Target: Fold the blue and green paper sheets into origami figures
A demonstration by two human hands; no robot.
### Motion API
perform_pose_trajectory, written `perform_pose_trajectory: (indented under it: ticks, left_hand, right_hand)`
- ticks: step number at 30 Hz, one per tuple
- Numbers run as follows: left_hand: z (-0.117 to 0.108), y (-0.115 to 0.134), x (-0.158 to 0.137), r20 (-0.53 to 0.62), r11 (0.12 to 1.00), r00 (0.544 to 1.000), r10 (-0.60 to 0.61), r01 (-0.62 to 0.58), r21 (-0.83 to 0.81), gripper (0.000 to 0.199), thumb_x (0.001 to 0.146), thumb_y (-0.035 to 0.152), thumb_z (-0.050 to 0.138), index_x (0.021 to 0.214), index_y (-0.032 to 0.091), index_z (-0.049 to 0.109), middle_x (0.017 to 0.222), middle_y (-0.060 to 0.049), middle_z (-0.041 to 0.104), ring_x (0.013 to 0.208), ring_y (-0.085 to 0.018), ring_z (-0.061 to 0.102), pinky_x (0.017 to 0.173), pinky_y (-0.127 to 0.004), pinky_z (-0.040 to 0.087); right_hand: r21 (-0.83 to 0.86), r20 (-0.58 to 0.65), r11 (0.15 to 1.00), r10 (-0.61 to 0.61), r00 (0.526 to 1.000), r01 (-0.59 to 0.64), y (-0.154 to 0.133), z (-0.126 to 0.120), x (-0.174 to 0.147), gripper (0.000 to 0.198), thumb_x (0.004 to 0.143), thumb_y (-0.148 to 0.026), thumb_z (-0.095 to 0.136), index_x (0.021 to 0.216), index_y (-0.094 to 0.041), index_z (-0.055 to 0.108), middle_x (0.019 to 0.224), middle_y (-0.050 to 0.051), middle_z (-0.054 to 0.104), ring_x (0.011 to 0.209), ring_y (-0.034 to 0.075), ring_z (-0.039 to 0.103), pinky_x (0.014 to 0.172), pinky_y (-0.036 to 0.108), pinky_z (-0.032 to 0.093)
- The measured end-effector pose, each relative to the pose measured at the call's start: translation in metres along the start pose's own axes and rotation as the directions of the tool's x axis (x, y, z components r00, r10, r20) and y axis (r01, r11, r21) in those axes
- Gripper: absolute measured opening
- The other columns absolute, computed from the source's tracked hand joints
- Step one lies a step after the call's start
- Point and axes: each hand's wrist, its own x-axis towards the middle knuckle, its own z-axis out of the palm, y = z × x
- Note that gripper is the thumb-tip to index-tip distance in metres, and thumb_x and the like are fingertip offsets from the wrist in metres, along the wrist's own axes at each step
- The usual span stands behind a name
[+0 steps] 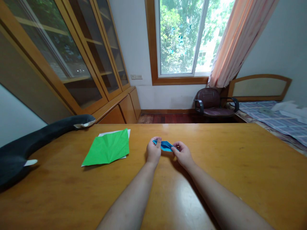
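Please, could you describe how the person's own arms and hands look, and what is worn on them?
The left hand and right hand are bare, without gloves. The left forearm and right forearm are also uncovered: no sleeve, watch or bracelet shows. Nail details are too small to tell.

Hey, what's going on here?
A person is holding a small folded blue paper between both hands over a wooden table. The left hand grips one end, and the fingers of the right hand pinch the other. To the left of the hands, a creased green sheet lies on the table, with white edges showing around it.
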Motion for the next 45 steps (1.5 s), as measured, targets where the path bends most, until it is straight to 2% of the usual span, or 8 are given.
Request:
perform_pose_trajectory:
  ticks: [8,13,17,23,28,36,41,45]
  left_hand:
    - [0.005,-0.009,-0.006,0.198,0.999,0.979,0.047,-0.041,-0.035,0.049,0.084,0.045,0.059,0.123,0.017,0.052,0.097,-0.007,0.066,0.083,-0.017,0.062,0.078,-0.028,0.047]
    - [0.003,-0.011,-0.005,0.399,0.995,0.916,0.030,0.013,-0.103,0.050,0.085,0.042,0.058,0.127,0.017,0.049,0.093,-0.004,0.064,0.074,-0.013,0.058,0.072,-0.026,0.048]
    - [0.000,-0.005,-0.006,0.514,0.988,0.858,-0.018,0.094,-0.122,0.051,0.079,0.041,0.066,0.122,0.016,0.053,0.082,-0.001,0.061,0.068,-0.012,0.056,0.063,-0.023,0.046]
    - [0.001,0.003,-0.007,0.567,0.907,0.822,-0.042,0.269,-0.323,0.060,0.057,0.031,0.085,0.108,0.014,0.059,0.097,-0.005,0.066,0.082,-0.015,0.062,0.074,-0.026,0.049]
    - [-0.001,0.009,-0.007,0.629,0.883,0.768,-0.122,0.374,-0.285,0.051,0.054,0.026,0.085,0.098,0.012,0.064,0.085,-0.007,0.070,0.080,-0.018,0.065,0.077,-0.030,0.050]
    - [-0.001,0.007,-0.006,0.588,0.935,0.789,-0.178,0.322,-0.148,0.024,0.059,0.016,0.074,0.082,0.012,0.069,0.071,-0.002,0.070,0.068,-0.017,0.064,0.068,-0.027,0.049]
    - [-0.001,0.005,-0.007,0.609,0.971,0.782,-0.136,0.228,-0.075,0.021,0.061,0.012,0.070,0.083,0.012,0.069,0.074,-0.003,0.070,0.073,-0.018,0.064,0.067,-0.026,0.049]
    - [-0.002,0.007,-0.008,0.678,0.960,0.721,-0.145,0.268,-0.080,0.034,0.060,0.010,0.069,0.094,0.012,0.067,0.078,-0.004,0.070,0.074,-0.018,0.064,0.066,-0.025,0.049]
  right_hand:
    - [0.070,0.026,0.998,0.002,1.000,-0.003,-0.002,0.001,-0.001,0.024,0.068,-0.043,0.064,0.074,-0.021,0.054,0.059,-0.003,0.053,0.054,0.013,0.048,0.052,0.026,0.039]
    - [0.141,0.140,0.985,0.079,0.987,-0.099,-0.004,-0.004,0.002,0.033,0.064,-0.043,0.066,0.085,-0.019,0.058,0.055,-0.007,0.051,0.048,0.011,0.044,0.049,0.024,0.036]
    - [0.065,0.186,0.992,0.098,0.978,-0.111,-0.007,-0.007,0.002,0.024,0.064,-0.039,0.066,0.072,-0.017,0.061,0.053,-0.005,0.054,0.048,0.010,0.044,0.049,0.024,0.036]
    - [0.119,0.042,0.987,0.106,0.993,-0.111,-0.001,-0.006,0.005,0.024,0.060,-0.039,0.067,0.069,-0.017,0.061,0.059,-0.001,0.061,0.054,0.013,0.053,0.054,0.026,0.043]
    - [0.161,-0.041,0.979,0.132,0.990,-0.123,-0.001,-0.007,0.006,0.026,0.058,-0.039,0.068,0.071,-0.018,0.059,0.056,-0.003,0.059,0.050,0.011,0.050,0.047,0.024,0.039]
    - [0.132,0.143,0.979,0.137,0.980,-0.156,-0.013,-0.010,0.002,0.022,0.057,-0.031,0.068,0.072,-0.016,0.062,0.055,-0.003,0.060,0.047,0.010,0.049,0.048,0.023,0.039]
    - [0.041,0.059,0.997,0.068,0.996,-0.070,-0.001,-0.007,0.005,0.015,0.058,-0.029,0.064,0.067,-0.017,0.063,0.061,0.001,0.064,0.057,0.014,0.055,0.056,0.026,0.044]
    - [-0.037,0.004,0.999,0.011,1.000,-0.011,0.008,-0.007,0.006,0.013,0.062,-0.027,0.058,0.069,-0.016,0.064,0.062,0.001,0.064,0.059,0.014,0.055,0.056,0.026,0.044]
